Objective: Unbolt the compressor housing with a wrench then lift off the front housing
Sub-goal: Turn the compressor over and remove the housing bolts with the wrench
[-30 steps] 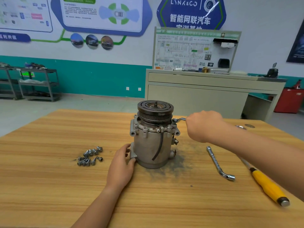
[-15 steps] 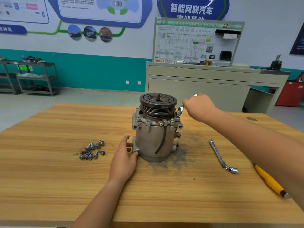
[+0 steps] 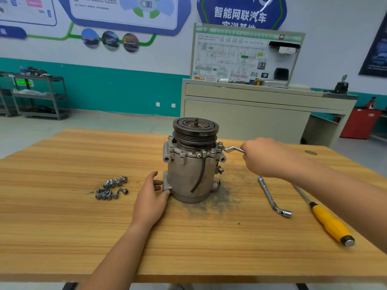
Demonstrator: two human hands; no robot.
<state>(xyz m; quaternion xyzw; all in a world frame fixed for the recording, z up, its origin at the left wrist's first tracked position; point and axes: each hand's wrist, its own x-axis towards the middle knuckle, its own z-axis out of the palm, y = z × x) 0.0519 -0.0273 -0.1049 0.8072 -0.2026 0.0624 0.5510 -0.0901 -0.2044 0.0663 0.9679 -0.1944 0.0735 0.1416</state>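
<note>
Right hand (image 3: pixel 261 158) on the wrench (image 3: pixel 232 149) at the compressor (image 3: pixel 191 174), left hand (image 3: pixel 150 197) at its base.

The compressor stands upright near the middle of the wooden worktop (image 3: pixel 62 227), pulley (image 3: pixel 195 127) on top and the front housing (image 3: pixel 188 152) seated on the body. The right hand's grip is closed around the wrench handle, whose far end sits on a bolt at the housing's right edge. The left hand's grip is relaxed and holds nothing, its fingers resting against a lug low on the compressor's left side. A pile of loose bolts (image 3: pixel 112 188) lies left of that hand. Right of the compressor lie 1 L-shaped spanner (image 3: pixel 272 197) and 1 yellow-handled screwdriver (image 3: pixel 328 222), apart from each other.
</note>
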